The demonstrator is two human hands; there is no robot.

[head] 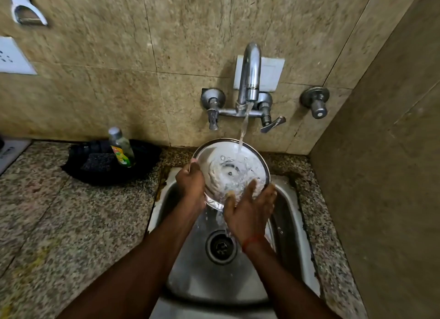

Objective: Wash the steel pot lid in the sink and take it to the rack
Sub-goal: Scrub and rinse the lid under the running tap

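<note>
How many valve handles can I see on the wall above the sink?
3. One handle left of the spout, one lever right of it, one separate knob further right. None seems hidden.

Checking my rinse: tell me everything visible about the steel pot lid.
The steel pot lid is a round, shiny metal disc with raised rim and central rivet, hollow side up, tilted over the sink. Tap water strikes it and runs off its lower edge. The left hand grips its left rim; the right hand presses straight fingers on its lower right.
</note>
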